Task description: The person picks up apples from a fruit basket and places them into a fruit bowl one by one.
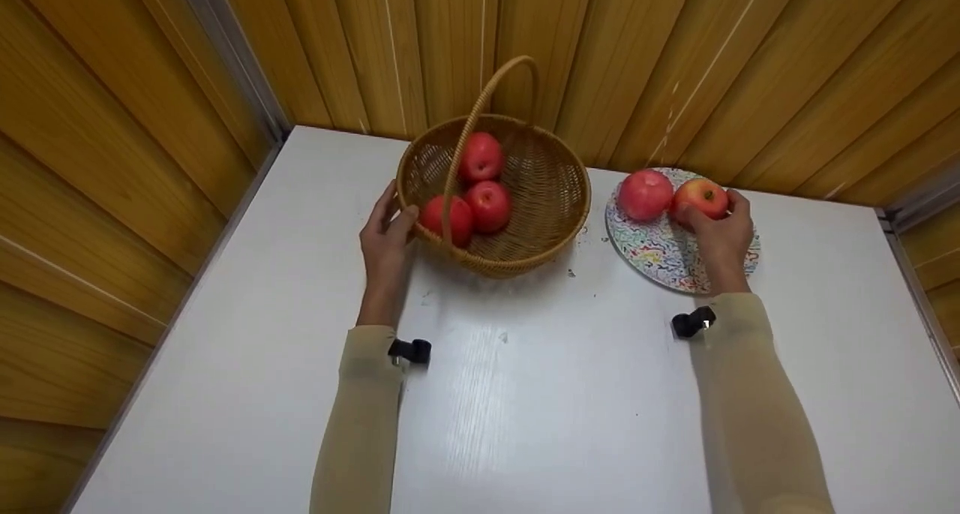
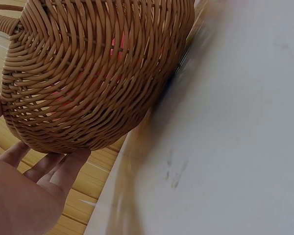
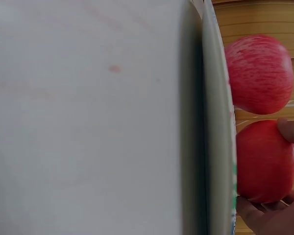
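Observation:
A round wicker basket [image 1: 544,199] with a tall arched handle stands at the back of the white table, three red apples [image 1: 482,157] inside it. My left hand [image 1: 386,236] holds the basket's left side, thumb at the rim; in the left wrist view its fingers [image 2: 63,171] lie against the woven wall. To the right, a plate [image 1: 652,263] with a multicoloured squiggle pattern bears two apples. My right hand [image 1: 724,236] grips the red-yellow apple [image 1: 701,196], thumb on one side and fingers on the other. Beside it sits a pinker apple [image 1: 645,195].
The white table [image 1: 525,394] backs onto a wooden slat wall [image 1: 600,64], with another slat wall on the left. Small dark specks [image 1: 571,272] lie between basket and plate. A black camera mount [image 1: 410,351] sits on each sleeve.

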`<state>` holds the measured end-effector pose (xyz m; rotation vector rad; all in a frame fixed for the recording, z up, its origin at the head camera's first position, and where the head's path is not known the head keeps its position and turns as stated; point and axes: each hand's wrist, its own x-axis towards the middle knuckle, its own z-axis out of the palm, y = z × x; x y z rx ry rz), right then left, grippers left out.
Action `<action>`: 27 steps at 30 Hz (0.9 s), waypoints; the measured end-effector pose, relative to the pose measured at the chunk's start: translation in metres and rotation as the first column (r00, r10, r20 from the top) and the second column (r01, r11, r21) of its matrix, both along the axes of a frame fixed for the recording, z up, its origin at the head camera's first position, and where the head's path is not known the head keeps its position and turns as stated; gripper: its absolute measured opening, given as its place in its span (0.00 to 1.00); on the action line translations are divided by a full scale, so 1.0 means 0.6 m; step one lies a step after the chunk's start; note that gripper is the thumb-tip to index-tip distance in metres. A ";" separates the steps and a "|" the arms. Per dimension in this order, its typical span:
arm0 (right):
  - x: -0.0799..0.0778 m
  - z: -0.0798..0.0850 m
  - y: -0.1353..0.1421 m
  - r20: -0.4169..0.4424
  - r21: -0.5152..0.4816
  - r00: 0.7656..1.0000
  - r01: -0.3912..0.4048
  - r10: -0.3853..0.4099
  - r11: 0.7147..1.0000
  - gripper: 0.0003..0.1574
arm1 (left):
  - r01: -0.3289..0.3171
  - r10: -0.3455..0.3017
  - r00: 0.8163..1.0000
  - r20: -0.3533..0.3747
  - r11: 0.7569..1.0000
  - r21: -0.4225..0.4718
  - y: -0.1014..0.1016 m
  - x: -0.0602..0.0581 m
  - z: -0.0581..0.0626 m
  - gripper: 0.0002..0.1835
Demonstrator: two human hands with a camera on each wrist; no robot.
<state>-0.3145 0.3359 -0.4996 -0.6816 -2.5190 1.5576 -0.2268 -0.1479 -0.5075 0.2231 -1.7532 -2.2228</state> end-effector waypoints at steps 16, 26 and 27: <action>-0.017 0.002 0.002 0.001 0.114 0.988 -0.155 0.156 0.981 0.61 | -0.007 0.006 1.000 -0.015 1.000 -0.028 0.000 -0.001 -0.003 0.29; -0.017 0.008 0.005 0.052 0.079 0.984 -0.174 0.170 0.982 0.64 | 0.005 -0.005 1.000 -0.007 1.000 -0.011 0.000 -0.001 -0.002 0.30; -0.016 0.008 0.006 0.058 0.079 0.984 -0.175 0.171 0.981 0.64 | 0.003 -0.004 1.000 -0.003 1.000 -0.013 0.000 -0.001 -0.001 0.30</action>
